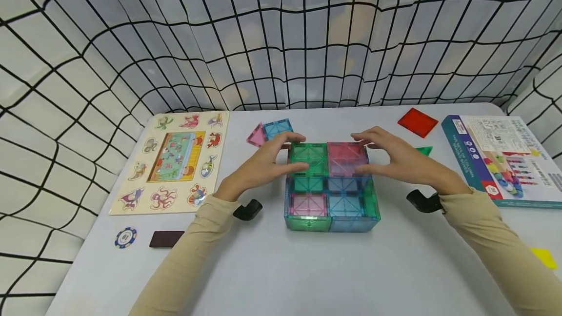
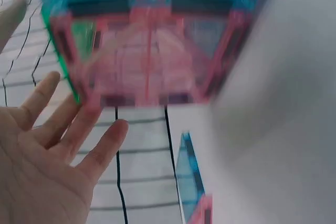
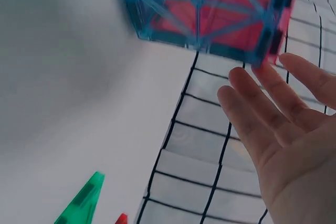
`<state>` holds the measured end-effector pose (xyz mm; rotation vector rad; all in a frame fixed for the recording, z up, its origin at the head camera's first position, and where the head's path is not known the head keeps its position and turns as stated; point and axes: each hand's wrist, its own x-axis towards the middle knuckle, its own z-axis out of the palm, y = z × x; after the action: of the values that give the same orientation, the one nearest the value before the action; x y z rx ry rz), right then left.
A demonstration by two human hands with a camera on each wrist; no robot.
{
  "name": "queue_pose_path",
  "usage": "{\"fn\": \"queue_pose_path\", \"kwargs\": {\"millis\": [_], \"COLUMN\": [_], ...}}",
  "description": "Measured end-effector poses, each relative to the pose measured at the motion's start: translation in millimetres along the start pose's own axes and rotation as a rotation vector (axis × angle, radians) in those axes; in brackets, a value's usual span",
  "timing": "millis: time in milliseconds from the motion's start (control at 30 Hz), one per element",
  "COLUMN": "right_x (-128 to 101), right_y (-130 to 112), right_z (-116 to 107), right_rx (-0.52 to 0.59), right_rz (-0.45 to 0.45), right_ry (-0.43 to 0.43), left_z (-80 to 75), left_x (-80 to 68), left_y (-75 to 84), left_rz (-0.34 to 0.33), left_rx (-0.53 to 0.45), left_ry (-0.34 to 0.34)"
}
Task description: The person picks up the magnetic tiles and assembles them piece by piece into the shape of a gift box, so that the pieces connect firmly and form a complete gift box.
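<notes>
A low box of translucent magnetic tiles in green, pink and blue stands on the white table. Along its back half, a green square tile and a pink square tile lie side by side on top. My left hand is at the green tile's left side, thumb and fingers spread apart and fingertips right at the edge. On the opposite side my right hand has its fingers extended along the pink tile's right edge. Both wrist views show a palm with loosely straight fingers close to the box's sides.
Behind my left hand lie a blue tile and a pink tile. A red tile and a green tile are beyond my right hand. A picture puzzle board sits left, a boxed set right. Black netting encloses the table.
</notes>
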<state>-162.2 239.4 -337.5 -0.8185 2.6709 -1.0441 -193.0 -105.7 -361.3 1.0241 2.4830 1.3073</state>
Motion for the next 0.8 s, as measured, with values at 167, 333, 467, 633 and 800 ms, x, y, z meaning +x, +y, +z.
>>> {"fn": "queue_pose_path", "kwargs": {"millis": [167,333,467,633,800], "right_x": [-12,-20,-23,-24,-28], "right_y": [12,19,21,18,16], "right_z": [-9,-4,4,11,11], "right_rx": [0.101,0.175,0.174,0.186,0.187], "right_rz": [0.067,0.032,-0.007,-0.005,0.009], "right_ry": [0.057,0.029,0.021,0.015,0.011], "left_z": [-17.9,-31.6,-34.5,-33.7,-30.6], "left_x": [-4.6,-1.9,14.7,33.4,44.4], "left_y": [-14.8,-36.3,-50.3,-61.6,-65.3], "left_rz": [-0.147,-0.378,-0.389,-0.383,-0.353], "left_rx": [0.081,0.282,0.410,0.460,0.487], "left_ry": [0.147,0.141,0.048,-0.059,-0.129]}}
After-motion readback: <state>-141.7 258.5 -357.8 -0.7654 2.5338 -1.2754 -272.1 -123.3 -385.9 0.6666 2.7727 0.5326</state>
